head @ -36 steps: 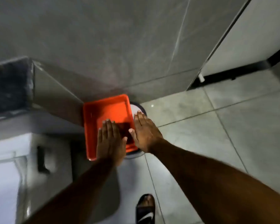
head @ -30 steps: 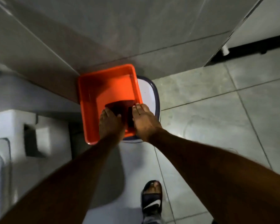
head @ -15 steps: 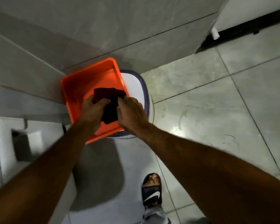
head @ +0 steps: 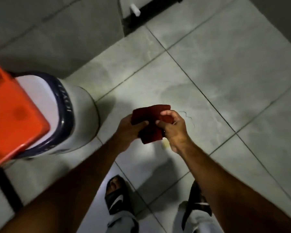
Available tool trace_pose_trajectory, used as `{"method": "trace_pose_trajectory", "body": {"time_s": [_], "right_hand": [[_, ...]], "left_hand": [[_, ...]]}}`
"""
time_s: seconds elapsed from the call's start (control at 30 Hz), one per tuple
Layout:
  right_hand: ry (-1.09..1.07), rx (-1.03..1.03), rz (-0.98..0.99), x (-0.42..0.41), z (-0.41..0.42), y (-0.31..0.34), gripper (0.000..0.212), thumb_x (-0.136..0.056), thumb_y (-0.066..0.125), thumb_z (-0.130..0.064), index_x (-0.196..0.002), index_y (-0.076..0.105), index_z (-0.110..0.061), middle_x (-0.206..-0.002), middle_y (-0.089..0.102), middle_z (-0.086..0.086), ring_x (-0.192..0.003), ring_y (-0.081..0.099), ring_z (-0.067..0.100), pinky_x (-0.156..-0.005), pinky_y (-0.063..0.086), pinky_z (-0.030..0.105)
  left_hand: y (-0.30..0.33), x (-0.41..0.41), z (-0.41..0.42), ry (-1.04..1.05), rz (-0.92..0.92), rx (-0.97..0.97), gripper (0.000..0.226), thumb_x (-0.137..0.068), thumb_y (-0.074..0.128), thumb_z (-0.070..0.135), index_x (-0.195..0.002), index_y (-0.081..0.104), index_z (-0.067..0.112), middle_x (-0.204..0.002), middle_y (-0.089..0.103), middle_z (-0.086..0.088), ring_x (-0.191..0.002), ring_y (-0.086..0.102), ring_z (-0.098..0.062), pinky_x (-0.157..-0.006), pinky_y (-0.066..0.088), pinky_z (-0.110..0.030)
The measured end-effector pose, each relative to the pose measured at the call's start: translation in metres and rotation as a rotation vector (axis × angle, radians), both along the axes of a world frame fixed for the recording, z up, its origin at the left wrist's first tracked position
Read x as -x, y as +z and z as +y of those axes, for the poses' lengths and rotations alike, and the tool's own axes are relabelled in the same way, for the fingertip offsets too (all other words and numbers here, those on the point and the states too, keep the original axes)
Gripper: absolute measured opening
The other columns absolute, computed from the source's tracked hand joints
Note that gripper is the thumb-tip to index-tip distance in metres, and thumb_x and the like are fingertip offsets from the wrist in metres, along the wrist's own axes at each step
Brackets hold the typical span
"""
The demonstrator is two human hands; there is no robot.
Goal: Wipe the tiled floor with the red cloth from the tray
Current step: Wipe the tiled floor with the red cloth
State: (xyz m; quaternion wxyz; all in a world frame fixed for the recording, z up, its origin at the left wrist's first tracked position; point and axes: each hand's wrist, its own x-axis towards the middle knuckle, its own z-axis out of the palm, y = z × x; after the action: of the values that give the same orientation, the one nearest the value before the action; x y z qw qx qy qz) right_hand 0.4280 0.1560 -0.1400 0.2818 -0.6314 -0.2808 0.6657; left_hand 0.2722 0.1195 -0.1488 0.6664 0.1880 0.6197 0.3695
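Observation:
A dark red cloth (head: 149, 122) hangs folded between both hands, in the air above the grey tiled floor (head: 225, 81). My left hand (head: 128, 130) grips its left side from below. My right hand (head: 172, 127) pinches its right edge with thumb and fingers. The orange tray (head: 12, 115) rests on a white bucket at the left edge of the view, well apart from the cloth. Nothing shows inside the part of the tray that is in view.
The white bucket (head: 77, 115) with a dark blue rim stands on the floor under the tray. My two feet in black slides (head: 116, 195) stand at the bottom. A grey tiled wall (head: 57, 31) and a dark door gap (head: 141, 19) lie ahead.
Both hands lifted the red cloth out of the orange tray and carried it right, over the floor. The view swung right and down, so the tray now sits at the left edge.

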Motion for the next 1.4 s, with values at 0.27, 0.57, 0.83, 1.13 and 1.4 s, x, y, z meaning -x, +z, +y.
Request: {"method": "trace_pose_trajectory", "body": {"time_s": [0.27,0.57,0.83,1.13,1.4], "right_hand": [[-0.016,-0.012,-0.404,-0.118,-0.031,-0.180,0.033,-0.080,0.070,0.003,-0.092,0.066,-0.028,-0.108,0.069,0.011,-0.099,0.067,0.032,-0.080,0.058,0.035],[0.820,-0.443,-1.212,-0.139,-0.070,-0.256,0.067,-0.093,0.045,-0.045,-0.152,0.025,-0.021,-0.162,0.015,0.021,-0.147,0.012,0.047,-0.114,0.017,0.064],[1.394,-0.811,-1.074,-0.224,-0.092,-0.274,0.071,-0.088,0.043,-0.049,-0.152,0.023,-0.027,-0.157,0.031,0.020,-0.143,0.027,0.047,-0.108,0.027,0.065],[0.958,-0.786,-1.069,-0.088,0.019,-0.287,0.066,-0.091,0.048,-0.042,-0.151,0.030,-0.020,-0.159,0.025,0.020,-0.145,0.016,0.050,-0.111,0.016,0.068],[1.659,-1.505,-0.676,-0.214,0.001,-0.288,0.046,-0.100,0.042,-0.042,-0.142,0.047,-0.024,-0.148,0.047,0.017,-0.145,0.026,0.041,-0.114,0.020,0.061]], "left_hand": [[-0.165,-0.078,-0.029,-0.618,0.763,-0.131,0.064,-0.077,0.075,0.031,-0.131,0.049,0.008,-0.123,0.062,-0.013,-0.111,0.056,-0.021,-0.088,0.046,-0.029],[-0.220,-0.012,-0.025,-1.311,1.306,-0.053,0.147,-0.052,0.083,0.059,-0.148,-0.010,-0.003,-0.158,-0.012,-0.028,-0.146,-0.011,-0.044,-0.121,0.007,-0.053],[-0.227,-0.017,-0.010,-1.393,1.257,0.020,0.157,-0.048,0.086,0.057,-0.145,-0.019,-0.006,-0.155,-0.023,-0.031,-0.145,-0.016,-0.046,-0.121,0.010,-0.051],[-0.230,-0.018,-0.007,-1.394,1.251,0.059,0.156,-0.048,0.086,0.056,-0.144,-0.021,-0.006,-0.154,-0.024,-0.032,-0.144,-0.018,-0.046,-0.122,0.007,-0.049],[-0.232,-0.014,-0.008,-1.434,1.253,0.019,0.155,-0.051,0.082,0.062,-0.144,-0.020,-0.008,-0.153,-0.024,-0.033,-0.144,-0.019,-0.047,-0.121,0.008,-0.051]]}}
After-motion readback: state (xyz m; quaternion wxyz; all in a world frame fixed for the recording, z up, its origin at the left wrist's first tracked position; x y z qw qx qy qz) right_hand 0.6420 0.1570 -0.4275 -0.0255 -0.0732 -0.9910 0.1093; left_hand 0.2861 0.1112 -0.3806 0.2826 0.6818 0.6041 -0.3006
